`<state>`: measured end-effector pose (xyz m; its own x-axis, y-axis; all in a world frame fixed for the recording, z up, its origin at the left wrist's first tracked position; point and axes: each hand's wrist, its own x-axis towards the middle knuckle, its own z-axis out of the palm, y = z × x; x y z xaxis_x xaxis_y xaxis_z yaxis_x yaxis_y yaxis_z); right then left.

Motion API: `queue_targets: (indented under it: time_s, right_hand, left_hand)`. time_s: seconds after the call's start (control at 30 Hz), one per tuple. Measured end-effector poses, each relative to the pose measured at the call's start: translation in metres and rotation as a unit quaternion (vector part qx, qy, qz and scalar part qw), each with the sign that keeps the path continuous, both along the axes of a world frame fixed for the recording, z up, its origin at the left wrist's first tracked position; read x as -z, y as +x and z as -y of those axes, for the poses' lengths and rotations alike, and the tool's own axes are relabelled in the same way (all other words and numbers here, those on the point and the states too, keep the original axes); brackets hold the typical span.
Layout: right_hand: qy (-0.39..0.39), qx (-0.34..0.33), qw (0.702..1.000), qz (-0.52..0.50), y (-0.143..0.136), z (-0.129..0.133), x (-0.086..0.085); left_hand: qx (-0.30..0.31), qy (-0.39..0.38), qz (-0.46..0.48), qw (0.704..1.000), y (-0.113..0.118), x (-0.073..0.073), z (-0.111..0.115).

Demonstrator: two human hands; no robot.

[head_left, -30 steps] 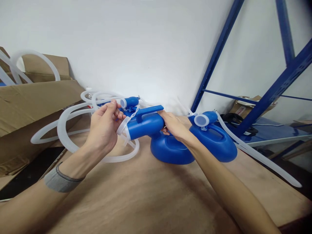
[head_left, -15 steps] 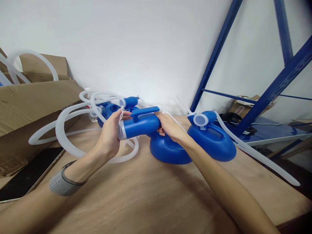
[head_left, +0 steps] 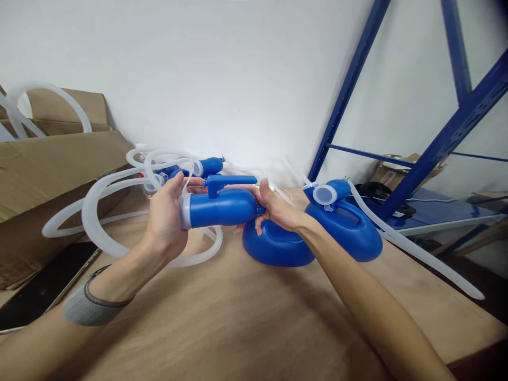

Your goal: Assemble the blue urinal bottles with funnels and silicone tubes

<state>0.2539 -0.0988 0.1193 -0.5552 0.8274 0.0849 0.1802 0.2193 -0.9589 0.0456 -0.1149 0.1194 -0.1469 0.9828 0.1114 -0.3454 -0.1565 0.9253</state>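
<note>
In front of me, above the table, lies a blue plastic urinal head (head_left: 224, 207) with a bar handle along its top and a translucent white cap on its left end. My left hand (head_left: 165, 214) is wrapped round the capped end. At the narrow right end my right hand (head_left: 280, 209) grips it, thumb raised and fingers partly hidden behind. Just below that hand a blue urinal bottle (head_left: 278, 250) sits on the table. A second blue bottle (head_left: 353, 235), with its own capped head (head_left: 325, 196), stands to the right.
White corrugated hoses (head_left: 93, 225) loop across the wooden table (head_left: 222, 323) at left, beside a cardboard box (head_left: 59, 159) and a black flat panel (head_left: 47, 286). Another hose (head_left: 420, 259) hangs past the right edge. A blue metal shelf frame (head_left: 345, 95) rises at right.
Both hands have shifted the urinal head a little left, and it lies more level. My right hand has turned, with its thumb now raised at the narrow end.
</note>
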Motion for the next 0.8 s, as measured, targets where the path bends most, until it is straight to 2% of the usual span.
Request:
queue_targets:
  time_s: [0.03,0.13,0.2,0.4,0.53,0.7,0.8]
  right_hand:
    - [0.031,0.002,0.999,0.02,0.001,0.0,0.0]
    - [0.138,0.066,0.985,0.078,-0.002,-0.001,0.004]
    - [0.168,0.093,0.978,0.086,-0.01,0.0,0.009]
    - [0.166,0.12,0.977,0.065,-0.028,0.007,0.017]
    - [0.141,0.095,0.985,0.043,-0.03,0.011,0.016]
    - [0.101,0.058,0.993,0.033,-0.022,0.007,0.008]
    - [0.056,0.042,0.997,0.032,-0.007,0.001,0.0]
  left_hand:
    - [0.005,-0.011,-0.002,1.0,0.0,0.002,0.0]
    - [0.022,-0.032,0.001,0.999,0.002,0.008,-0.003]
    - [0.025,-0.031,0.007,0.999,0.003,0.012,-0.005]
    - [-0.015,-0.013,0.046,0.999,0.006,0.016,-0.006]
    - [-0.026,0.005,0.041,0.999,0.008,0.017,-0.001]
    - [0.001,0.067,0.073,0.995,0.009,0.011,0.008]
    - [0.051,0.108,0.037,0.992,0.01,0.004,0.015]
